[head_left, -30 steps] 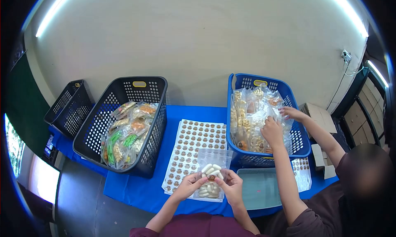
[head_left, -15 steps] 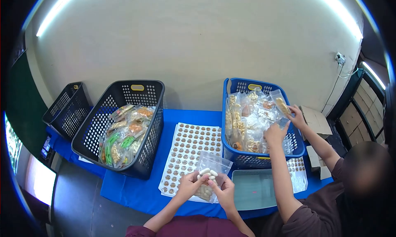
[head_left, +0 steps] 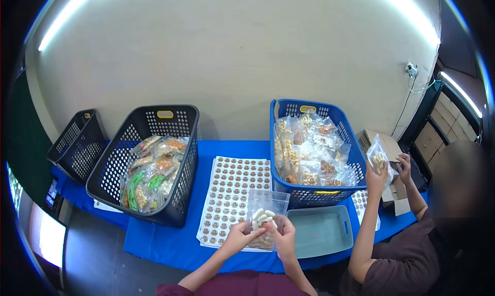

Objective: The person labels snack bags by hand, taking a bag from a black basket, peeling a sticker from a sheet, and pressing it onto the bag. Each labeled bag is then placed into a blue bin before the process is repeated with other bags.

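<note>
A clear zip bag [head_left: 269,199] with white oblong pieces inside is held upright between my two hands. My left hand [head_left: 241,238] grips its left side, fingers closed on the plastic. On the other side my right hand [head_left: 282,237] pinches the bag, with the thumb on a small round brown sticker at its front. Beneath and behind the bag lies a sheet of round brown stickers [head_left: 227,198] on the blue-covered table [head_left: 154,239].
A black basket [head_left: 180,198] and a blue basket [head_left: 304,195] hold filled bags. A smaller dark basket [head_left: 77,146] stands far left. A grey-green tray [head_left: 319,234] is right of my hands. A co-worker [head_left: 402,260] holds a filled bag [head_left: 379,159] near cardboard boxes [head_left: 397,195].
The co-worker's hands have moved right, away from the blue basket, with a bag. My hands still hold the same bag, now more upright. The whole view has shifted slightly.
</note>
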Demonstrator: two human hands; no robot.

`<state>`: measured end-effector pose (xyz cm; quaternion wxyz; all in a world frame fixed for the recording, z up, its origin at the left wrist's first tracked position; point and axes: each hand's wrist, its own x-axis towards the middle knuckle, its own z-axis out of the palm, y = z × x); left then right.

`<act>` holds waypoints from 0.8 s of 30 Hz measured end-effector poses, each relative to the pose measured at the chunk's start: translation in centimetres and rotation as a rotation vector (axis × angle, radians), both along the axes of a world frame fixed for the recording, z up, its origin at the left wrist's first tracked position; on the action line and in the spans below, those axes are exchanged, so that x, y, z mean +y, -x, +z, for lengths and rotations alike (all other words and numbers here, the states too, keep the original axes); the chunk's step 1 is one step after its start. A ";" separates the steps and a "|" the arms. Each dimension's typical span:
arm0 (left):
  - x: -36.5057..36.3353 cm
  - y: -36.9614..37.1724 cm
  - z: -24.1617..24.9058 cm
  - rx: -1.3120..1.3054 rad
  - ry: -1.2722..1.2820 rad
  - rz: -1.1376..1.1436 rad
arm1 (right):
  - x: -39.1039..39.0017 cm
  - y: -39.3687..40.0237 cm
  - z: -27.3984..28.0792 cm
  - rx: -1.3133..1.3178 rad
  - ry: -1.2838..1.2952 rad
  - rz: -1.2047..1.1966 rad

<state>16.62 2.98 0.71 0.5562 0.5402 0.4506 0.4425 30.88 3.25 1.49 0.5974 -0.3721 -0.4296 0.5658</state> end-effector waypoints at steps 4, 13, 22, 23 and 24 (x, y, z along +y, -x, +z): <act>-0.9 0.1 -0.3 -0.068 -0.021 -0.052 | -1.1 0.2 0.4 -0.062 0.004 -0.080; -4.5 3.4 0.0 -0.161 0.046 -0.079 | -3.8 2.8 0.8 0.010 0.087 0.011; -6.6 6.7 -0.4 -0.002 -0.082 0.253 | -6.1 6.1 0.0 -0.089 0.054 0.266; -6.5 7.1 0.0 0.040 -0.090 0.251 | -6.2 6.3 0.2 -0.110 0.062 0.265; -6.6 7.8 0.2 0.081 -0.097 0.249 | -6.3 6.3 0.3 -0.199 0.040 0.259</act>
